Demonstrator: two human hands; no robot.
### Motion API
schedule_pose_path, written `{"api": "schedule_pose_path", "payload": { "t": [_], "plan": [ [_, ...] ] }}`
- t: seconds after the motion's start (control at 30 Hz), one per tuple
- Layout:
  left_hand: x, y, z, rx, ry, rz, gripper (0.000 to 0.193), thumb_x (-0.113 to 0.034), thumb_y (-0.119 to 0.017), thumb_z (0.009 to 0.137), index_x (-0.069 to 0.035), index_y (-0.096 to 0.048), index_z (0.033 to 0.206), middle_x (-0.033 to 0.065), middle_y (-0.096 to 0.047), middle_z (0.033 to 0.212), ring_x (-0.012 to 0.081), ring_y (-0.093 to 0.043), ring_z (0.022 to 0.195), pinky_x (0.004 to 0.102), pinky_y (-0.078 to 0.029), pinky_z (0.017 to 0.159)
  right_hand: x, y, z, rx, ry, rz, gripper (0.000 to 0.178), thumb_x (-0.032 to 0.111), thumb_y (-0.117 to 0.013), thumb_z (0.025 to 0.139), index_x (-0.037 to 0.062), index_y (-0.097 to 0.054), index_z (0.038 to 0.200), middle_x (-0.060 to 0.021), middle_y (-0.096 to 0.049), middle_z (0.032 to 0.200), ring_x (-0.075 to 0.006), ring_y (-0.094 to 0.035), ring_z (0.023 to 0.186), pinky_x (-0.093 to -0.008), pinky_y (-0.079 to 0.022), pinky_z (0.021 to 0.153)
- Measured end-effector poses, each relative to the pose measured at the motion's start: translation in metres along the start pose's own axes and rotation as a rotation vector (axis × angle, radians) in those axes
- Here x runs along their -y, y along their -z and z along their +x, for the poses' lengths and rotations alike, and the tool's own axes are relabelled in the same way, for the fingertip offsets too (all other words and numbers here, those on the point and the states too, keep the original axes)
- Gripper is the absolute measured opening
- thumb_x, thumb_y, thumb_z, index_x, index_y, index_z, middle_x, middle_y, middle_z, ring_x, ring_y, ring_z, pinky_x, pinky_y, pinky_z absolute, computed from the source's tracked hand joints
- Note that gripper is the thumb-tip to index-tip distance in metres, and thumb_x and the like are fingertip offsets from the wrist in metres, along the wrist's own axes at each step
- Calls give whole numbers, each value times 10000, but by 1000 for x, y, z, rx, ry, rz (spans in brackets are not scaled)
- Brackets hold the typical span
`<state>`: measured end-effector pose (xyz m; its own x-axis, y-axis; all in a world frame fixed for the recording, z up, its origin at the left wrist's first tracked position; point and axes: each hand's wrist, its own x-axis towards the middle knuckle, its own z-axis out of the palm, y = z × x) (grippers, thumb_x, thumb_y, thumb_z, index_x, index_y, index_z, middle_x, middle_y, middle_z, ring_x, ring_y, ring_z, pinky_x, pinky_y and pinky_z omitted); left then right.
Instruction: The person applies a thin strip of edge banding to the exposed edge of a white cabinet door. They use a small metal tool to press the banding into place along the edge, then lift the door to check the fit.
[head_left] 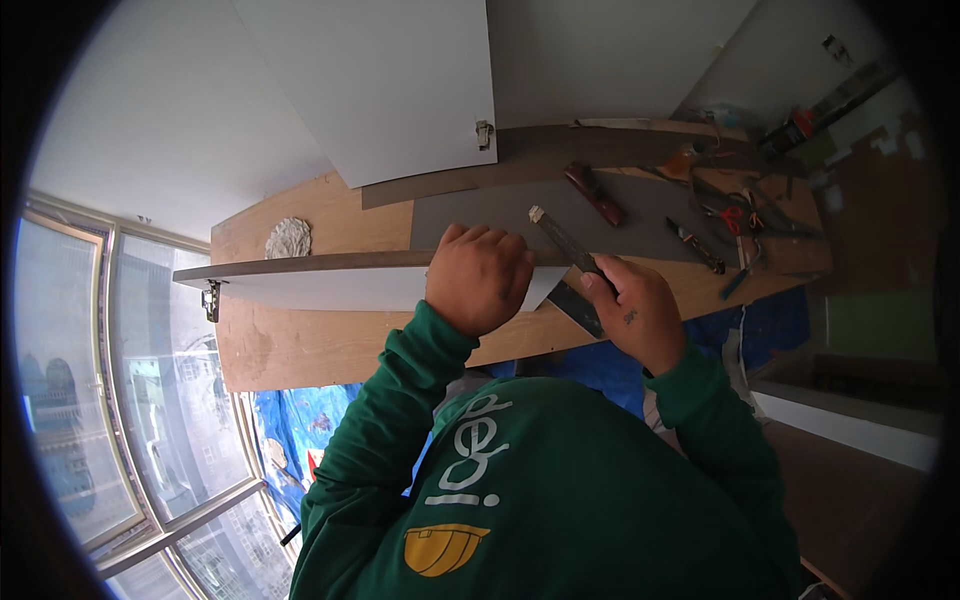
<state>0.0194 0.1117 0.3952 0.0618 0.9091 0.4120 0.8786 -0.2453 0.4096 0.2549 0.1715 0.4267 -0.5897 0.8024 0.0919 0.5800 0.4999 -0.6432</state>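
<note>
A white panel (pixel 330 288) with a brown edge stands on its long edge across the wooden worktable (pixel 270 345). At its left end a metal hinge (pixel 211 300) is attached. My left hand (pixel 480 275) is closed over the panel's top edge near its right end. In my right hand (pixel 635 310) is a long, dark, flat file-like bar (pixel 565 240), its pale, rough tip pointing up and left past the panel's right end. Fingers wrap around its lower part. Beneath that hand shows a dark flat piece (pixel 575 308), partly hidden.
A crumpled white wad (pixel 288 238) lies behind the panel. A dark red hand tool (pixel 595 195), a utility knife (pixel 695 245), red-handled tool (pixel 732 215) and tangled cords lie right. Another white panel (pixel 400 90) with a hinge (pixel 485 134) leans behind. Blue sheeting (pixel 310 415) covers the floor; windows stand left.
</note>
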Motion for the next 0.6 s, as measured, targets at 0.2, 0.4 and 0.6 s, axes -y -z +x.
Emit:
{"api": "schedule_pose_path", "payload": {
  "t": [0.2,0.4,0.6],
  "plan": [
    [0,0,0,13,12,-3,186,-204,-667,971,-67,-678,845,108,-676,786,334,-672,810,469,-474,810,-2,-8,2,-47,46,72,216,169,-687,1042,-18,-634,950,-234,-650,802,-454,-660,768,-523,-491,677],
    [0,-2,0,-5,9,-5,183,-208,-670,971,-72,-682,850,102,-679,790,332,-673,816,470,-474,818,-7,-11,-1,-129,70,47,235,173,-684,1046,-20,-618,929,-232,-642,792,-449,-648,747,-520,-481,667],
    [-1,-1,1,-2,-5,-7,184,-209,-668,977,-72,-687,856,101,-684,796,334,-672,822,469,-471,815,-7,-11,-2,-84,37,130,242,188,-681,1050,-20,-621,942,-230,-646,800,-444,-654,761,-515,-485,671]
  ]
}}
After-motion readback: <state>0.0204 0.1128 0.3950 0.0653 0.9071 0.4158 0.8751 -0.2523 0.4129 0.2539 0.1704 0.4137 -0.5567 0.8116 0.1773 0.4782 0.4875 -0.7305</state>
